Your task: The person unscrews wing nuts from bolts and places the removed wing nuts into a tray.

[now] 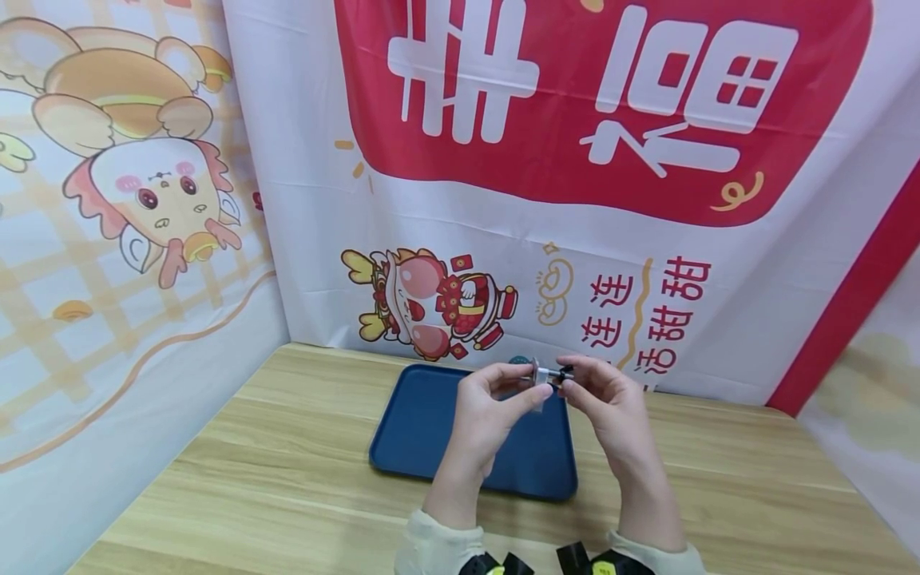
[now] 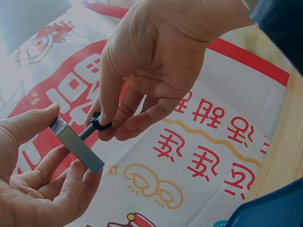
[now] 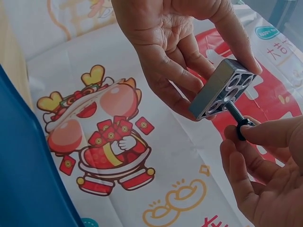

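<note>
1 blue tray [image 1: 413,435] lies on the wooden tabletop [image 1: 287,455], partly hidden by the hands. Rightward, the left hand [image 1: 485,415] pinches a square metal block [image 3: 214,90], thumb at 1 edge and fingers at the opposite, its grip parted only as far as the block needs. That block is held up over the tray's far right part, its holed face turned right. Next comes a black-headed threaded bolt [image 2: 88,131], its long axis running rightward, roughly square to that face; the tip meets the block near the middle hole, though I cannot tell how deep. Farthest right, the right hand [image 1: 611,407] is nearer the bolt's head, its grip drawn in close, thumb and fingertip pinching it.
</note>
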A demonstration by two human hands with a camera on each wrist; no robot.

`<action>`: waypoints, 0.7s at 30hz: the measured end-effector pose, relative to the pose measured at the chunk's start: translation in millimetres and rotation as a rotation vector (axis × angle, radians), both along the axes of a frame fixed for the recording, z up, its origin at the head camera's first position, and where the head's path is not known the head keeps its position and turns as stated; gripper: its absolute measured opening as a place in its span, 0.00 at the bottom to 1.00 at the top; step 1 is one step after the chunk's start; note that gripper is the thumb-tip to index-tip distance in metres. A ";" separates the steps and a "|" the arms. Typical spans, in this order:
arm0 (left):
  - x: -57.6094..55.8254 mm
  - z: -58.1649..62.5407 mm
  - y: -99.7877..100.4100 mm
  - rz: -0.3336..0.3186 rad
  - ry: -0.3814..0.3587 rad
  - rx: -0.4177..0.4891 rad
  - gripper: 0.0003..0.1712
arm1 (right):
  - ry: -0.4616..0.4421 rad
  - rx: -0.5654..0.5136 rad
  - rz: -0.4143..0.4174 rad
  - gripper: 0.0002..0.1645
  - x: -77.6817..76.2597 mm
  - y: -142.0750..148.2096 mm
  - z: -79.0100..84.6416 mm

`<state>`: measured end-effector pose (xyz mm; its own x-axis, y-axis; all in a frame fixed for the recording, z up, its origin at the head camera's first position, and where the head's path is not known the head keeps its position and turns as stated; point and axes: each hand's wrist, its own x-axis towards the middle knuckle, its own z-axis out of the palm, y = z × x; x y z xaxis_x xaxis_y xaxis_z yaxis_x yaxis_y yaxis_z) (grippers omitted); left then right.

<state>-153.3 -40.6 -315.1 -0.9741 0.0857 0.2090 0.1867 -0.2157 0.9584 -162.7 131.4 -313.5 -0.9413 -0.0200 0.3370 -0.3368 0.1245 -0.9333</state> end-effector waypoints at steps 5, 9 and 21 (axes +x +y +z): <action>-0.3 -0.3 0.2 -0.007 -0.001 0.004 0.22 | 0.023 0.021 -0.019 0.17 -0.4 0.1 -0.8; -0.4 -0.5 0.2 -0.006 0.001 0.003 0.22 | 0.038 0.033 -0.026 0.17 -0.7 0.0 -1.2; -0.6 -1.1 0.2 0.006 0.000 -0.008 0.20 | 0.016 0.012 -0.036 0.18 1.5 1.2 1.5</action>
<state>-153.9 -40.5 -316.2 -0.9747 0.0817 0.2082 0.1877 -0.2074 0.9601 -161.2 132.7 -311.9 -0.9359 0.0095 0.3521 -0.3470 0.1479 -0.9261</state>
